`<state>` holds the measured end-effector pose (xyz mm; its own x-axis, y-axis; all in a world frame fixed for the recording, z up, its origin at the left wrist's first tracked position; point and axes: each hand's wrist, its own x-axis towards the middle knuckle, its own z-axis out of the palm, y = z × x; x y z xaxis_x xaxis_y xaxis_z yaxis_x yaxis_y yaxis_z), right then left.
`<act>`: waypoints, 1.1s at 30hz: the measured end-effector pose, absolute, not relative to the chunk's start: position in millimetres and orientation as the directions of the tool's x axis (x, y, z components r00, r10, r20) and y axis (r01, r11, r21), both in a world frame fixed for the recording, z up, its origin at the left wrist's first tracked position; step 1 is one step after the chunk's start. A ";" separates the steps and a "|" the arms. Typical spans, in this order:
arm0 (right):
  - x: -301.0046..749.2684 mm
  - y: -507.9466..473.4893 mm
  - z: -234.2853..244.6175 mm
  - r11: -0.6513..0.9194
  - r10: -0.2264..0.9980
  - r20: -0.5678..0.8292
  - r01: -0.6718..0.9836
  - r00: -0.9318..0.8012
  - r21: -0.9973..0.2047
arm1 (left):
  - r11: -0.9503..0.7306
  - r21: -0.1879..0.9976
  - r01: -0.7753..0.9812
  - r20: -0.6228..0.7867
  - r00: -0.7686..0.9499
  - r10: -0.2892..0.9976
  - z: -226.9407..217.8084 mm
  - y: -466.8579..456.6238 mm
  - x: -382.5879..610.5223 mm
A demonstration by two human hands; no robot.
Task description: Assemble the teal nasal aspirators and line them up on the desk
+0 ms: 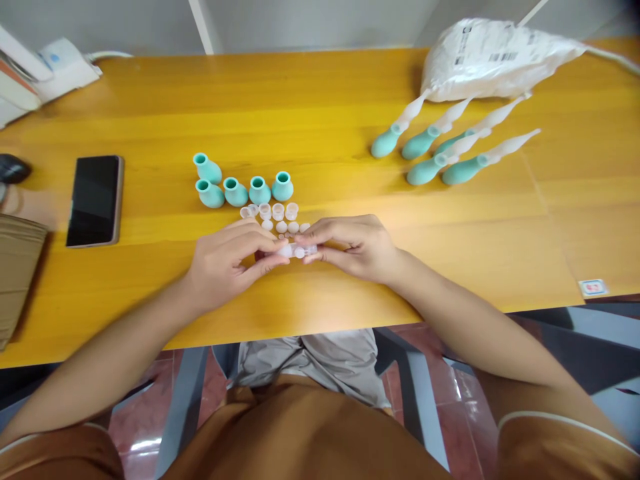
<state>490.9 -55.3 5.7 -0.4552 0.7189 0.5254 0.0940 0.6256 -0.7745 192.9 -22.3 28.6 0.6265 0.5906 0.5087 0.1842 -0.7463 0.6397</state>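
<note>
Fingers [260, 245] on cap [299, 251]; bag label [463, 41] illegible

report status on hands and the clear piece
Left hand and right hand both pinching clear piece. Loose clear caps just beyond, teal bulbs behind those.

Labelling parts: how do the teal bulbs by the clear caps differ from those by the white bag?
The teal rubber bulbs by the clear plastic caps have bare open necks; the teal bulbs by the white plastic bag each carry a long whitish tapered tip. The first sit mostly neck-up, clustered; the second lie flat, fanned out. Same colour and rounded body.
</note>
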 end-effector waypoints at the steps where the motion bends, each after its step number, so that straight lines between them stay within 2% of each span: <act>1: 490.7 -55.8 5.5 0.617 0.726 0.515 0.101 -0.456 -0.780 | -0.754 0.629 0.187 0.517 0.623 0.586 29.8 -22.5 193.5; 4: 487.8 -57.7 5.6 0.625 0.732 0.506 0.156 -0.455 -0.765 | -0.786 0.588 0.189 0.565 0.600 0.566 34.5 -23.5 196.3; 9: 479.6 -58.7 9.9 0.713 0.661 0.562 0.183 -0.498 -0.676 | -0.792 0.571 0.218 0.575 0.582 0.575 40.0 -25.4 200.2; 13: 477.5 -54.9 11.8 0.702 0.654 0.546 0.150 -0.524 -0.696 | -0.784 0.584 0.208 0.572 0.580 0.580 41.6 -24.6 199.7; 19: 477.1 -53.3 9.2 0.712 0.636 0.551 0.137 -0.539 -0.688 | -0.760 0.627 0.170 0.484 0.680 0.551 41.8 -22.7 195.0; 24: 477.7 -54.1 10.4 0.708 0.635 0.535 0.142 -0.557 -0.692 | -0.727 0.662 0.181 0.459 0.669 0.584 38.1 -24.0 193.3; 33: 478.3 -54.7 10.2 0.725 0.633 0.533 0.187 -0.562 -0.663 | -0.726 0.674 0.134 0.486 0.659 0.574 35.7 -21.3 193.0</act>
